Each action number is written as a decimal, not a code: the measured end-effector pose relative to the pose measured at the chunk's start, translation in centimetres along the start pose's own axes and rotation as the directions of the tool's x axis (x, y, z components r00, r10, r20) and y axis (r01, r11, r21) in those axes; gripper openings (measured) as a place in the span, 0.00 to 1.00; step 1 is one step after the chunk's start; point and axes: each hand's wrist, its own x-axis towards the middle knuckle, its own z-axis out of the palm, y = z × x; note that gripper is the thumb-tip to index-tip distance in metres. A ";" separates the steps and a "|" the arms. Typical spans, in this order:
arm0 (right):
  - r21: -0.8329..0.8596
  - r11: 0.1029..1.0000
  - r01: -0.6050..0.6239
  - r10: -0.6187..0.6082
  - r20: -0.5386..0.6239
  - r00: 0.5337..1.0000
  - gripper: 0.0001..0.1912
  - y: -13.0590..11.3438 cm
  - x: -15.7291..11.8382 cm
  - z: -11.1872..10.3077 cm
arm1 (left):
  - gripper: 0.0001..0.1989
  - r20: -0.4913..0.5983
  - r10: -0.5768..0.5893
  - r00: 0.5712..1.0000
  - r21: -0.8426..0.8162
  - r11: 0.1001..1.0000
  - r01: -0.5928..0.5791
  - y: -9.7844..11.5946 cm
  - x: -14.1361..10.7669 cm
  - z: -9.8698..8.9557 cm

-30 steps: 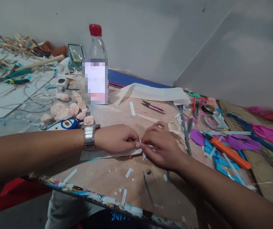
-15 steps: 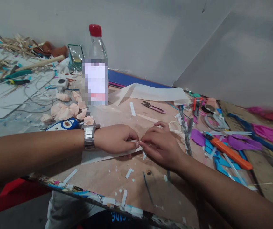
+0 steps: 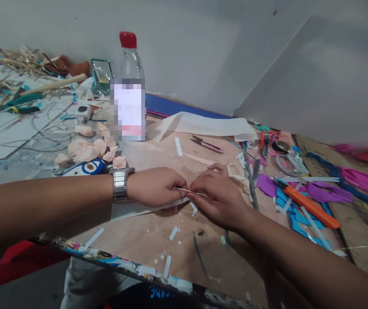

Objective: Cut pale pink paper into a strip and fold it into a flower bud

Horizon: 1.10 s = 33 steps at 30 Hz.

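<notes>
My left hand, with a metal watch on its wrist, is closed in a pinch over the middle of the board. Between its thumb and fingers runs a thin pale strip, whose exact kind I cannot make out. My right hand pinches the other end of that strip between thumb and forefinger; its outer fingers are loosely curled. A sheet of white paper lies under my left hand and wrist, partly hidden. Small white paper slips are scattered on the wooden board nearby.
Thread snips lie beyond my hands, near a long white paper strip. A red-capped bottle stands at the back. Crumpled peach paper is on the left; an orange utility knife and coloured scraps are on the right.
The fingertips of my right hand have shifted slightly left along the thin pale strip. More of the strip shows straight between the two pinches.
</notes>
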 end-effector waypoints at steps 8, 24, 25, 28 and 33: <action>0.005 0.999 0.034 -0.034 -0.018 0.999 0.04 -0.1 0.0 -0.1 | 0.12 0.003 -0.052 0.999 -0.013 0.999 0.052 0.7 -0.1 0.0; 0.009 0.998 0.064 -0.063 -0.028 0.998 0.03 -0.2 0.1 -0.3 | 0.18 -0.008 0.027 1.000 0.017 0.999 -0.027 0.1 0.1 -0.2; 0.013 0.998 0.066 -0.065 -0.033 0.997 0.03 -0.2 0.1 -0.2 | 0.18 -0.005 0.016 1.000 0.009 1.000 -0.016 0.1 0.1 -0.1; 0.023 0.997 0.076 -0.075 -0.042 0.996 0.01 -0.1 0.1 -0.2 | 0.16 -0.007 -0.017 1.000 -0.007 1.000 0.017 0.1 0.1 0.0; 0.031 0.996 0.081 -0.079 -0.042 0.996 0.04 0.0 0.0 0.0 | 0.14 -0.016 0.008 1.000 0.024 1.000 -0.008 0.0 0.1 0.0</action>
